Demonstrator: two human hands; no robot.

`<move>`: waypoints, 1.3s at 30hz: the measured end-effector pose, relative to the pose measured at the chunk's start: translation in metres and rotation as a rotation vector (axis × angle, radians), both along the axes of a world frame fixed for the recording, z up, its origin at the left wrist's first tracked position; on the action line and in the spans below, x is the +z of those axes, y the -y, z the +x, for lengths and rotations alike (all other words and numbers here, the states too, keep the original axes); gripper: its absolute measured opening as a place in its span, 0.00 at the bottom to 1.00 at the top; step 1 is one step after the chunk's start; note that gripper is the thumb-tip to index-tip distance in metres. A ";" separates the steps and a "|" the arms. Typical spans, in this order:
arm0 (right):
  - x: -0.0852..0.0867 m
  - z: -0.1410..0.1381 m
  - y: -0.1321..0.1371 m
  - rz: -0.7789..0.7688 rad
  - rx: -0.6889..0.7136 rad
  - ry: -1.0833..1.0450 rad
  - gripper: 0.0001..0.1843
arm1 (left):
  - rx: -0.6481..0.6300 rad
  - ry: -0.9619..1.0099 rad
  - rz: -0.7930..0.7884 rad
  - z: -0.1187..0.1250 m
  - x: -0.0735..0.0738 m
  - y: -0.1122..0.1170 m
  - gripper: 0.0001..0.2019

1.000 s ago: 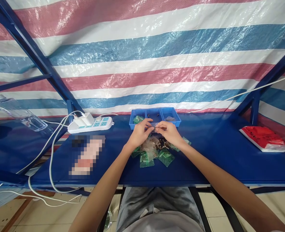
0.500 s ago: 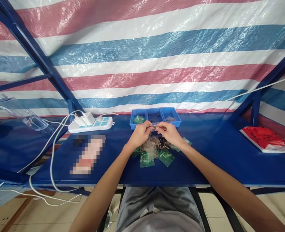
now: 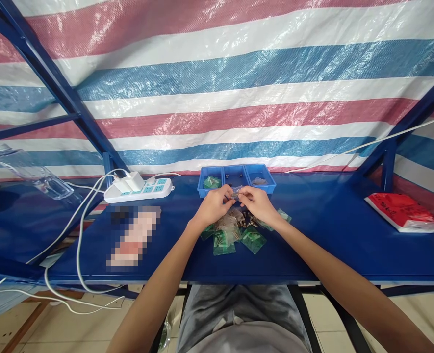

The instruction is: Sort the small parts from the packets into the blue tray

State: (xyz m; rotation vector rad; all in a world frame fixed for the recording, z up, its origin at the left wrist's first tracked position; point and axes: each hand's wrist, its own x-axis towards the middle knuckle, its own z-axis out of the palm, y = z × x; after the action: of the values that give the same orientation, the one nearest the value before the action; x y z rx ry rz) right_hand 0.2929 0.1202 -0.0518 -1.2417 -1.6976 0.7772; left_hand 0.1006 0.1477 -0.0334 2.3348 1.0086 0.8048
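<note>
Between my left hand (image 3: 214, 205) and my right hand (image 3: 256, 202) is a small clear plastic bag (image 3: 236, 191), pinched by the fingers of both. Its contents are too small to make out. Just beyond the fingers stands a blue three-compartment tray (image 3: 274, 188), with a green packet (image 3: 212, 182) in its left section and a clear packet (image 3: 259, 181) in its right one. Under and in front of my hands lies a heap of clear bags (image 3: 228, 223), small dark and brassy metal parts (image 3: 252, 220) and several green packets (image 3: 253, 239).
A white power strip (image 3: 139, 191) with plugs and cables sits at the left of the blue table (image 3: 312, 245). Further left is a clear bottle (image 3: 40, 174). A red packet (image 3: 404, 211) lies at the right. Striped sheeting (image 3: 239, 117) hangs behind.
The fingers of both hands have shifted slightly around the clear bag, and the left thumb has come lower. The bag is now tilted. The things on the table stay in place.
</note>
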 end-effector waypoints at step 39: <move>0.004 -0.007 0.007 -0.012 -0.003 -0.012 0.26 | 0.110 -0.065 0.313 0.003 -0.005 0.004 0.10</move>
State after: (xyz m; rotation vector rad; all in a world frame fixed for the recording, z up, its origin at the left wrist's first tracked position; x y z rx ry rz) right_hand 0.2862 0.1134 -0.0482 -1.2455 -1.6835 0.7924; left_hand 0.1039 0.1442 -0.0382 2.6002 1.1148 0.9974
